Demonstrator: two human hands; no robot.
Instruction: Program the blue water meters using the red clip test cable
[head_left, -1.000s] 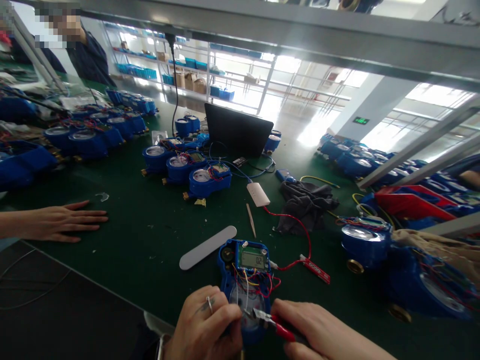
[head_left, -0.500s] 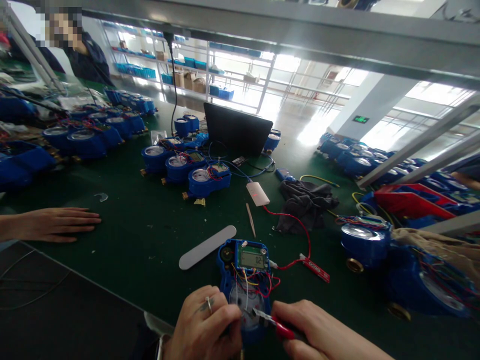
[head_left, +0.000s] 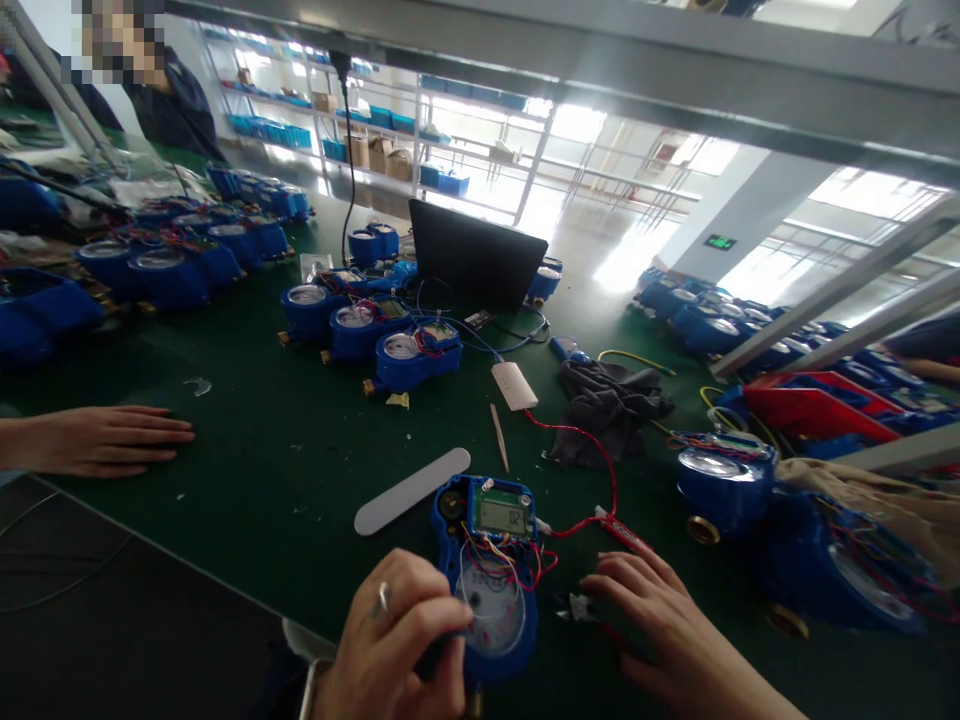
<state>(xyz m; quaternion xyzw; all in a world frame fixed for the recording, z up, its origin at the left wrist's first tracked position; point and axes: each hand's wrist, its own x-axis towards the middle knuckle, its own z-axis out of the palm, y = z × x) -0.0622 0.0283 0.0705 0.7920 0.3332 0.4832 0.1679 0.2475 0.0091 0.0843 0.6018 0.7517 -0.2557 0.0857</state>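
A blue water meter [head_left: 517,655] lies in front of me, its lid off. The display [head_left: 501,512] on its circuit board is lit, and a clear round dial [head_left: 491,615] sits below. My left hand [head_left: 401,630] is pinched at the dial's left edge, closed on the ends of thin white wires [head_left: 463,570] looping from the board. My right hand [head_left: 652,615] is to the right of the meter, fingers stretched out and apart. Under it on the table are red-handled pliers or cutters [head_left: 579,607]; their jaws are blurred and the palm hides most of the handles.
Behind the meter lie a white strip [head_left: 412,490], a wooden stick [head_left: 499,438] and a white box [head_left: 514,386] cabled to the meter. A laptop [head_left: 476,255], grey cloth [head_left: 611,400] and several blue meters [head_left: 409,358] surround these. Another person's hand [head_left: 112,440] rests at left.
My right hand has moved right, away from the dial, and loosened from the red-handled tool, now on the table. The white wires have bent down over the dial, toward my left fingers.
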